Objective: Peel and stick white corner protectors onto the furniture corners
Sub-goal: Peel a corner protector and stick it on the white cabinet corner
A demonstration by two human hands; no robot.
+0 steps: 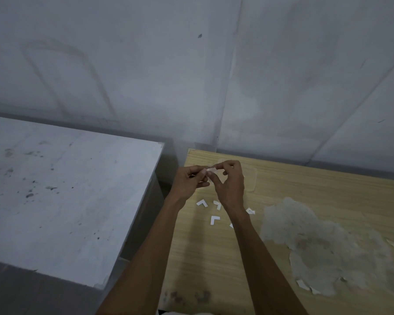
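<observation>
My left hand [191,180] and my right hand [231,185] meet above the far left corner of a light wooden table [214,258]. Between their fingertips they pinch one small pale corner protector [210,171]. Both hands have thumb and forefinger closed on it. Below the hands several white L-shaped pieces [214,219] lie loose on the wood; another one [200,203] lies nearer the table's left edge. My right forearm hides part of this scatter.
A grey-white cabinet top [66,189] with dark specks stands to the left, separated from the table by a narrow dark gap [146,223]. A large patch of peeled, worn veneer [309,246] covers the table's right part. White walls close off the back.
</observation>
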